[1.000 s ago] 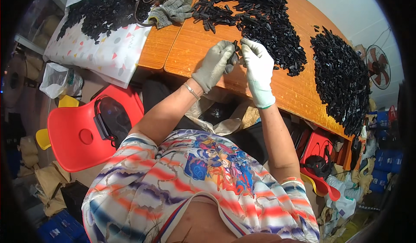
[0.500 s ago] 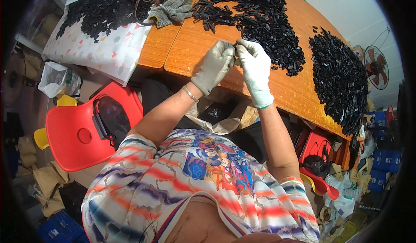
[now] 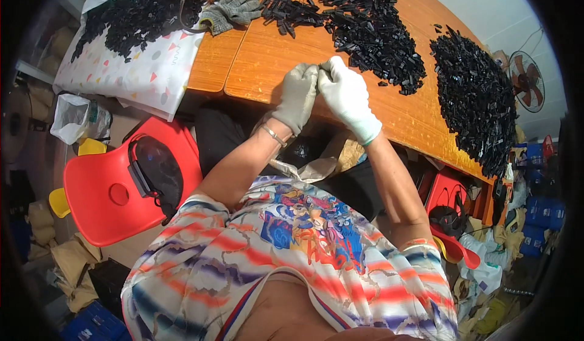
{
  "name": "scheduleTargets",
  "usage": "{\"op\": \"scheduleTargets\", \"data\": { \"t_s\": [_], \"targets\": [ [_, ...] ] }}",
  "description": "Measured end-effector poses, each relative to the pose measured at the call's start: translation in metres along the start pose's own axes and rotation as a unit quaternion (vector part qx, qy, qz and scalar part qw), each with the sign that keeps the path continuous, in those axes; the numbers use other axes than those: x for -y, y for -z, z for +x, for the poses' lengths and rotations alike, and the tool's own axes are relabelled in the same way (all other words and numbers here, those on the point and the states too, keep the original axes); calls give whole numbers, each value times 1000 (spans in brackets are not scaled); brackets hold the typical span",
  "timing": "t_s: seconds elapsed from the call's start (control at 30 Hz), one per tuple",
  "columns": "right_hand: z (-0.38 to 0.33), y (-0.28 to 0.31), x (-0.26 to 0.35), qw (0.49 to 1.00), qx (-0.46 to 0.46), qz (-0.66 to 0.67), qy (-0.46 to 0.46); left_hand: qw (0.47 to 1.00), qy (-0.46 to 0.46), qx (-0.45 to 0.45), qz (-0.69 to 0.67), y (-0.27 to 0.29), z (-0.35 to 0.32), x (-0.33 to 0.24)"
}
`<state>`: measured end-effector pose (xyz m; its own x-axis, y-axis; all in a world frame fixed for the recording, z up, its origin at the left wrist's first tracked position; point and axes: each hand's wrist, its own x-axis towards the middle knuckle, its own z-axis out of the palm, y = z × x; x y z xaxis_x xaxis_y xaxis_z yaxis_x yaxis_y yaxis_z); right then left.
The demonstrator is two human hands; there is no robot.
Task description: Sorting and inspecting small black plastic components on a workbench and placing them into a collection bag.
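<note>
Here, grey-gloved left hand (image 3: pixel 296 96) and white-gloved right hand (image 3: pixel 347 95) pinch closed together, contents hidden, beside large piles of small black plastic pieces (image 3: pixel 371 31) remaining on the orange wooden table (image 3: pixel 255 67).

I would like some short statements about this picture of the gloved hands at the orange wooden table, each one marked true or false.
1. Both hands wear gloves. True: the left hand has a grey glove and the right hand a white one.
2. The hands are far apart. False: their fingertips meet above the orange wooden table.
3. Heaps of small black plastic pieces lie on the table. True.
4. The red plastic chair stands at the person's right. False: it is at the person's left.
5. A spare pair of grey knitted gloves lies on the table. True.
</note>
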<state>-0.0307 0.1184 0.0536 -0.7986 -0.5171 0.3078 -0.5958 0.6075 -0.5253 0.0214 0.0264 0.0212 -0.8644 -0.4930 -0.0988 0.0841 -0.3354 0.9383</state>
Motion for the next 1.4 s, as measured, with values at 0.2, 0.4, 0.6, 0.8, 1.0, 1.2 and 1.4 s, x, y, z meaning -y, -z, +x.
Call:
{"op": "scheduleTargets", "data": {
  "t_s": [0.2,0.4,0.6,0.8,1.0,1.2,1.4],
  "targets": [
    [11,0,-17,979,28,153,-132,989,25,122,78,13,30,3],
    [5,14,-33,905,25,369,-211,981,89,160,69,19,13,-18],
    [-8,18,-27,759,150,589,-231,985,86,148,-22,24,10,1],
    [-29,-3,-24,833,112,504,-199,970,109,198,-89,33,-11,9],
    [-17,10,-40,902,224,340,-141,962,131,198,132,65,-50,12],
    [30,6,-76,991,-29,-118,-58,808,-167,189,532,74,-44,-27],
    [49,-13,-85,964,15,-261,-53,711,-275,49,645,72,80,-40]
  ]
}}
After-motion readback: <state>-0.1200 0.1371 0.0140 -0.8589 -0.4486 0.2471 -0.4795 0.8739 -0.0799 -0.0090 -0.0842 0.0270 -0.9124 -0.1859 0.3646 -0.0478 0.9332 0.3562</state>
